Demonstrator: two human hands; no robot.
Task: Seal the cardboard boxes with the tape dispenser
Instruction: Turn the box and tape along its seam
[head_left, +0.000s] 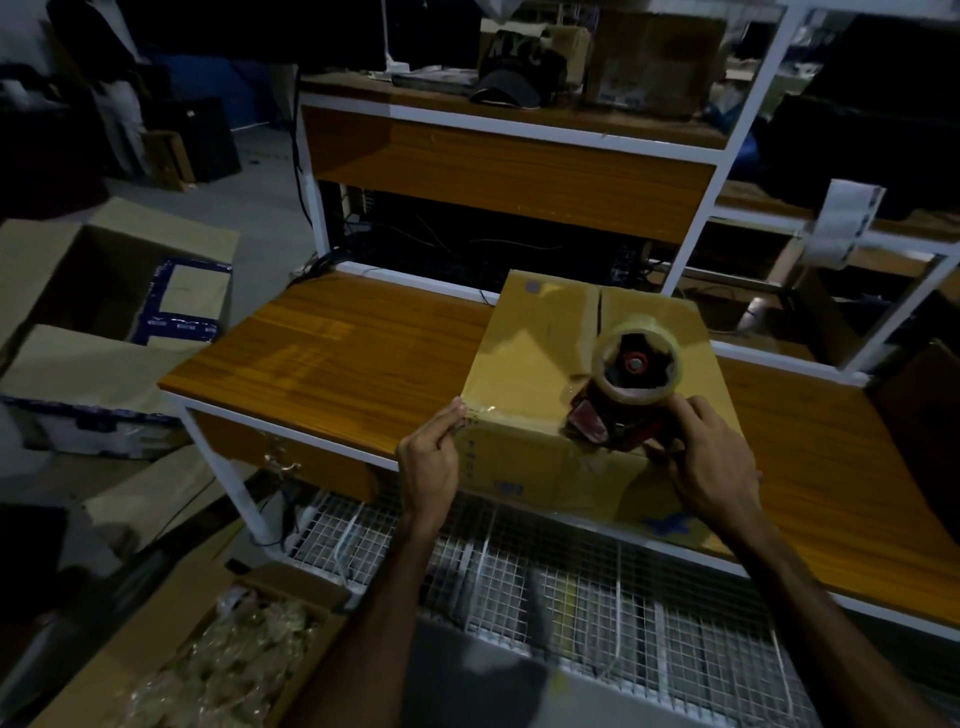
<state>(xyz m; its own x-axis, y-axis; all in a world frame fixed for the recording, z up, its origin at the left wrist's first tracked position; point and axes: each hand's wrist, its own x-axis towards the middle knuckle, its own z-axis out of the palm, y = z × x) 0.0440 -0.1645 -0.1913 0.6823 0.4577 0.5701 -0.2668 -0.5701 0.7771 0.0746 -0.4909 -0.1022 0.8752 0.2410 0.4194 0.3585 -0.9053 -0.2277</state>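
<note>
A brown cardboard box (540, 358) with closed top flaps sits on the wooden table (337, 358), at its front edge. My right hand (711, 457) grips the handle of a red tape dispenser (618, 410) carrying a roll of clear tape (638, 364), held over the box's near top edge. A strip of clear tape runs leftward from the dispenser along that edge. My left hand (431, 462) pinches the tape's end against the box's near left corner.
A large open carton (104, 291) stands on the floor at left. Another open box with crumpled filling (223, 660) is at lower left. A wire-mesh shelf (571, 587) lies under the table. Upper shelves hold a cap (514, 73) and a box (654, 57).
</note>
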